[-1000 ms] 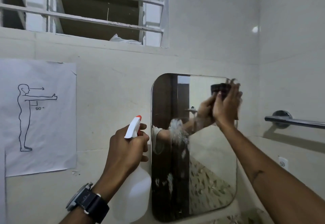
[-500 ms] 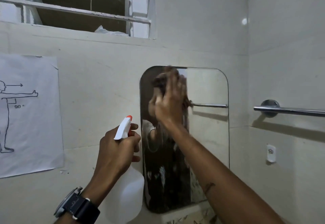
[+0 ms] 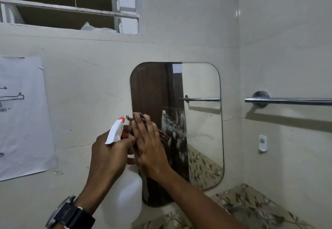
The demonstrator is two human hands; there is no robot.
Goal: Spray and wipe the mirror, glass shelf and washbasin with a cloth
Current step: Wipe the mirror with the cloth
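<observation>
Cloth [image 3: 162, 135], brown and ribbed, lies flat against the lower left part of the wall mirror [image 3: 201, 124]. The right hand [image 3: 150, 146] presses it there, its grip released, with fingers straight and close together over the fabric. White foam streaks [image 3: 172, 126] mark the glass just right of the cloth. The left hand [image 3: 109, 155] is just beside the right; whether the two touch cannot be told. Its grip is clenched round the neck of a white spray bottle [image 3: 125, 192], held upright in front of the wall, its orange-tipped nozzle near the mirror's left edge. A black wristwatch [image 3: 70, 214] sits on the left wrist. A chrome towel rail [image 3: 287, 101] runs along the right wall, and a paper sheet [image 3: 23, 117] with a line drawing hangs at left.
</observation>
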